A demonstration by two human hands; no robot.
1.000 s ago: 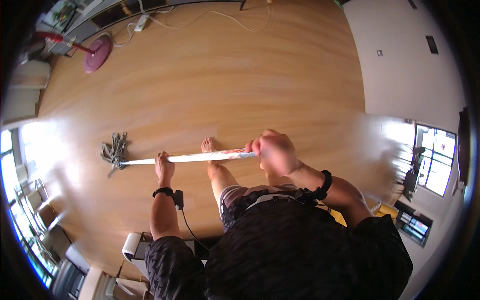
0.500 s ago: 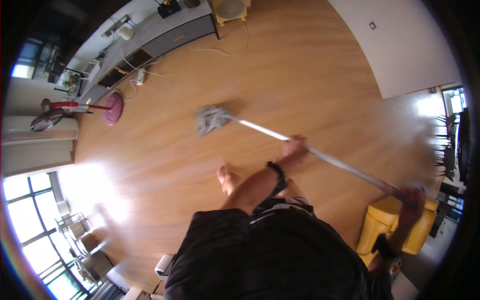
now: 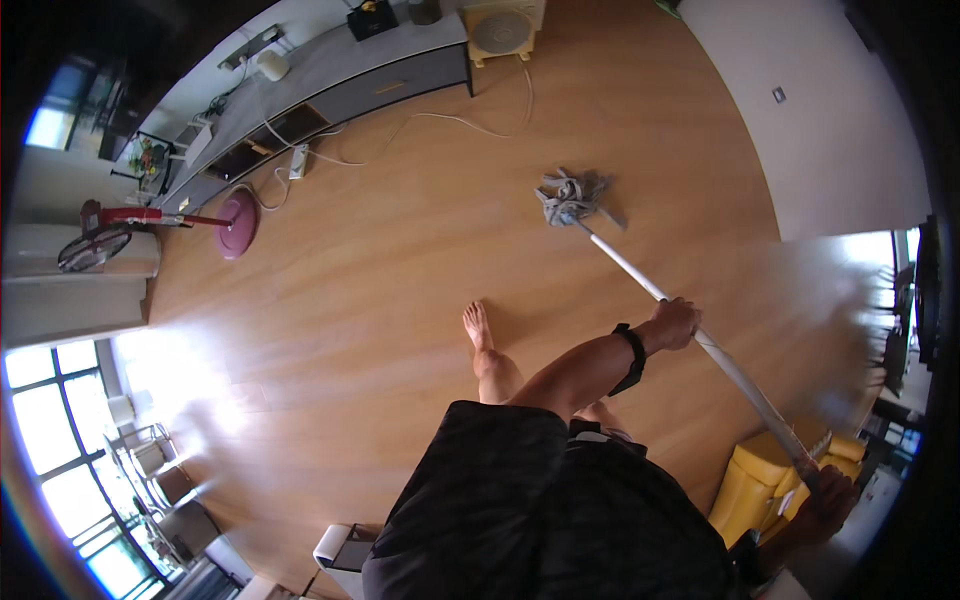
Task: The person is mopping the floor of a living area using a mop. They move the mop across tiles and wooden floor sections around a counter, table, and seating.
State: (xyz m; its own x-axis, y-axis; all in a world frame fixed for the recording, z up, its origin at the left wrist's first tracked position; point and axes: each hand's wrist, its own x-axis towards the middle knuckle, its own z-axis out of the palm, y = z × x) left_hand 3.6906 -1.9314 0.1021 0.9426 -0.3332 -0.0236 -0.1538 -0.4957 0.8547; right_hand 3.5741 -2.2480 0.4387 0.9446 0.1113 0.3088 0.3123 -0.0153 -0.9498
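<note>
A string mop with a grey head [image 3: 573, 196] rests on the wooden floor [image 3: 400, 240] ahead of me, right of centre. Its long white handle [image 3: 745, 380] slants back toward my lower right. My left hand [image 3: 676, 323], with a black band on the forearm, is wrapped round the handle at about its middle. Near the handle's top end, my right hand [image 3: 828, 500] is closed round it, above the yellow seat. My bare left foot [image 3: 477, 322] stands on the floor behind the mop head; the other leg is mostly hidden under my left arm.
A long grey cabinet [image 3: 390, 85] lines the far left wall, with a white cable and power strip [image 3: 299, 162] on the floor. A pink-based fan [image 3: 237, 225] stands left. A yellow leather seat [image 3: 750, 485] is near right, a white bin [image 3: 345, 548] at lower left.
The mop head has swept to the right and slightly farther away. My left hand has moved right with the handle, while my right hand has dropped lower. The view has shifted a little.
</note>
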